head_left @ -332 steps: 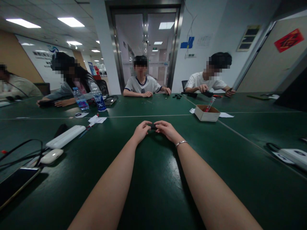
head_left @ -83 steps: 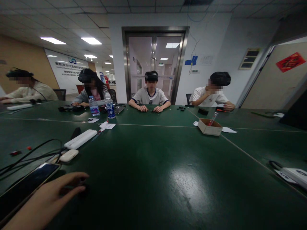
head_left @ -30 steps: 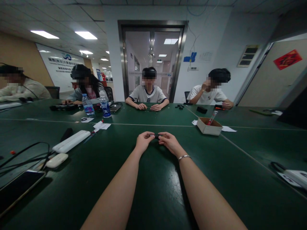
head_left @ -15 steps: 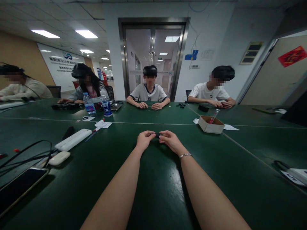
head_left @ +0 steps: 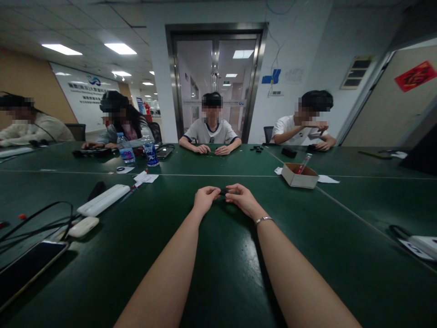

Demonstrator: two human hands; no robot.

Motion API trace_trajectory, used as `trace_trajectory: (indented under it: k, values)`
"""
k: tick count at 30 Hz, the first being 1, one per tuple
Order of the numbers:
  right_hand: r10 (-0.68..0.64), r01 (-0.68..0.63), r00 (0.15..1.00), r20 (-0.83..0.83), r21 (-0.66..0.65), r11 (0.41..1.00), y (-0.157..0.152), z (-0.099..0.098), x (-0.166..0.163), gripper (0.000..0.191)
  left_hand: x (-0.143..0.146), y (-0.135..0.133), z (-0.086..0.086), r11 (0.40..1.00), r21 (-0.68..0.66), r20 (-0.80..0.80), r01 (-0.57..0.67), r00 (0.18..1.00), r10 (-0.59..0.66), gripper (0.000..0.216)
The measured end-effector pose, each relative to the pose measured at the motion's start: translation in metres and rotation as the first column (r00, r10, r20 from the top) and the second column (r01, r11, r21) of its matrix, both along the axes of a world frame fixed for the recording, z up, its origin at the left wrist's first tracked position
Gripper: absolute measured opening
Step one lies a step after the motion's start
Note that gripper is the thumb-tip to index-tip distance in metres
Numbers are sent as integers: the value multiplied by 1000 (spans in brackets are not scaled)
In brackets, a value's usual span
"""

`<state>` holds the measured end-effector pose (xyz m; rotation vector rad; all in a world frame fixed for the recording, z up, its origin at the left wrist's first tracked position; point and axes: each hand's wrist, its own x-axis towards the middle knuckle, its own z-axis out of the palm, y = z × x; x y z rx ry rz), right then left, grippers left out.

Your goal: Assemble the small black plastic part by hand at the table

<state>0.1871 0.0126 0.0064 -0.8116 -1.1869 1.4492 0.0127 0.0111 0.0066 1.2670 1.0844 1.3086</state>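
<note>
Between my fingertips is a small black object [head_left: 224, 192], too small and too covered to name. My left hand [head_left: 205, 200] pinches its left end between thumb and fingers. From the other side my right hand [head_left: 243, 200] grips the right end, a metal bracelet [head_left: 264, 219] around that wrist. Both hands are close together over the green table [head_left: 225, 264], and their fingers hide most of the object.
An open cardboard box [head_left: 299, 178] holding a clear tube stands ahead to the right. To the left lie a phone [head_left: 32, 262], a white case [head_left: 84, 227], a white power bank [head_left: 104, 200] and black cables. Two bottles [head_left: 150, 152] stand farther back. Several people sit across the table.
Both my hands stay on the black object, with only a slight shift of the right fingers. The person at the far right has raised one hand toward the head.
</note>
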Motion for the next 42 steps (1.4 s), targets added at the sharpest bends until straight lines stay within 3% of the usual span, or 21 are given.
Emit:
trace_trajectory:
  k: [15,29,37,42]
  values:
    - [-11,8,998,67,52,999,1,-1,0,45,1,-1,5,999,1,-158,-36,987,36,19]
    - [-84,59,987,139,176,983,-2,7,-7,41,2,-1,8,996,-44,-87,-82,993,78,33]
    - [-42,38,997,60,66,997,-2,2,-3,44,3,-3,4,997,29,-205,-78,975,82,30]
    - [-17,16,1000,25,27,1000,-1,3,-3,40,4,-2,0,993,103,-161,-51,985,68,21]
